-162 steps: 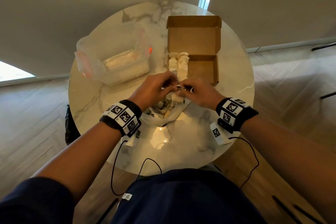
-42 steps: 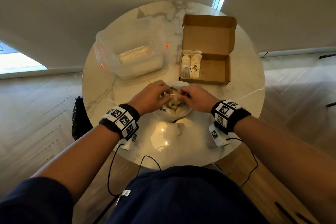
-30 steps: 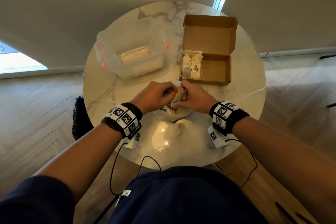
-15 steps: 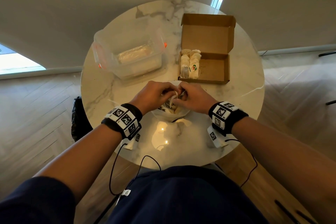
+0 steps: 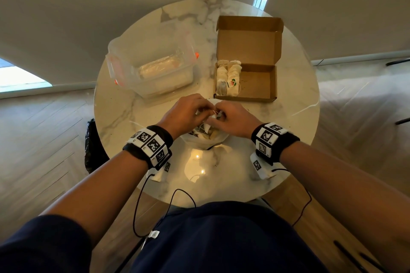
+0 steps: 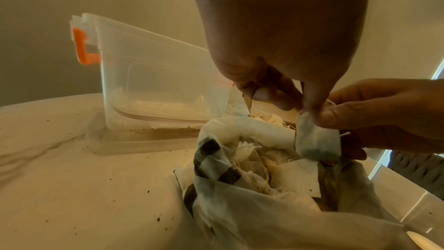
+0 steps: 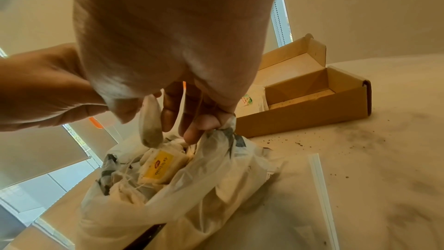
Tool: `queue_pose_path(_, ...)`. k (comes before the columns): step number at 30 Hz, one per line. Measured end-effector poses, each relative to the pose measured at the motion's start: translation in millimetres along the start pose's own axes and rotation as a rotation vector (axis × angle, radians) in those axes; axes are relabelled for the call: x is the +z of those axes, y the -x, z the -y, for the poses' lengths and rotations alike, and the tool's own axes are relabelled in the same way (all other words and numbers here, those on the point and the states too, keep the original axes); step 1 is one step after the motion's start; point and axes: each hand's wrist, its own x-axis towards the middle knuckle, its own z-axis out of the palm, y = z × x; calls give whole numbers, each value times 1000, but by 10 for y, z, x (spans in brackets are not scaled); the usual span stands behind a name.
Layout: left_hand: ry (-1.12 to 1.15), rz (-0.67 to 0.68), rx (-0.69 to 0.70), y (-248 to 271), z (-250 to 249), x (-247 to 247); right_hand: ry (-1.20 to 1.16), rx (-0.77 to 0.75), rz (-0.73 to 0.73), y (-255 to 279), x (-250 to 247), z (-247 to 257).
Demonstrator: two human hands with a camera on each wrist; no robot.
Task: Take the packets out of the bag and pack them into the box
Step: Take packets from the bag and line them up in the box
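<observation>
Head view: both hands, left hand (image 5: 185,115) and right hand (image 5: 235,118), meet over the bag (image 5: 216,137) on the table (image 5: 221,170); the box (image 5: 255,83) sits just beyond the bag, packets (image 5: 228,77) lined along its left side (lid open).

Left wrist view: left fingers (image 6: 312,94) and the right thumb (image 6: 336,115) pinch one tea packet (image 6: 317,140) above the bag's mouth; a clear container (image 6: 153,90) stands behind.

Right wrist view: right lower fingers (image 7: 204,123) also clutch the bag's rim.

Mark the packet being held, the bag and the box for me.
packet (image 6: 317,141): left wrist view, middle of its pouch.
bag (image 7: 216,187): right wrist view, its crumpled side.
box (image 5: 258,86): head view, bare floor inside.
</observation>
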Motion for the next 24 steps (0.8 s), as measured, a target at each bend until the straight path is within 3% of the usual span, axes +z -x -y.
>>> queue_pose_path(8,20,-6,-124,-7,-1,19,23,45,-20,-12,-25,-110)
queue_pose_path(17,-17,217,-341,126,100,345,-1,138,-44,28,-159,-123)
queue_pose_path(20,-62,242,-326,143,148,352,-6,112,-25,38,-170,-119)
queue_pose_path(24,-68,253,-190,133,128,203,-23,77,-53,48,-169,-118)
